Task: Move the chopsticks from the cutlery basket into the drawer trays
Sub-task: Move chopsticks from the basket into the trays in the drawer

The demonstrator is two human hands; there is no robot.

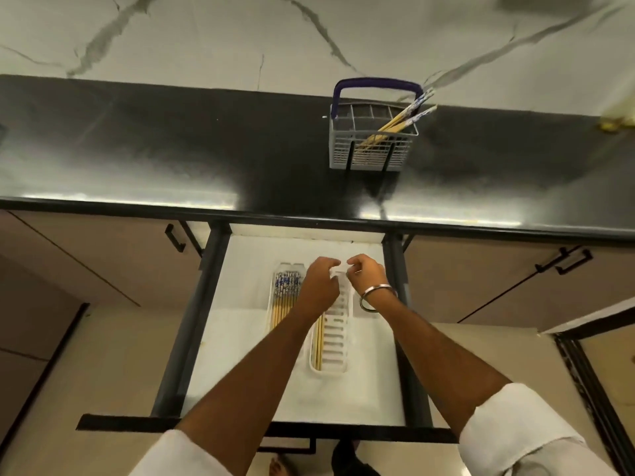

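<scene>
A grey cutlery basket (pixel 372 146) with a blue handle stands on the black counter, with several chopsticks (pixel 395 123) leaning out to its right. Below it a white drawer (pixel 240 338) is pulled out. Its left tray (pixel 283 300) holds a row of chopsticks with blue patterned tops. A slotted white middle tray (pixel 335 334) holds a few chopsticks (pixel 319 345) along its left side. My left hand (pixel 321 281) and my right hand (pixel 366 273) both grip the far end of the middle tray. A third tray is mostly hidden under my right wrist.
The black counter (pixel 171 149) runs across the view below a marble wall. Cabinet doors with black handles (pixel 177 237) (pixel 563 261) flank the drawer. A yellowish object (pixel 616 123) lies at the counter's far right. My feet show under the drawer front.
</scene>
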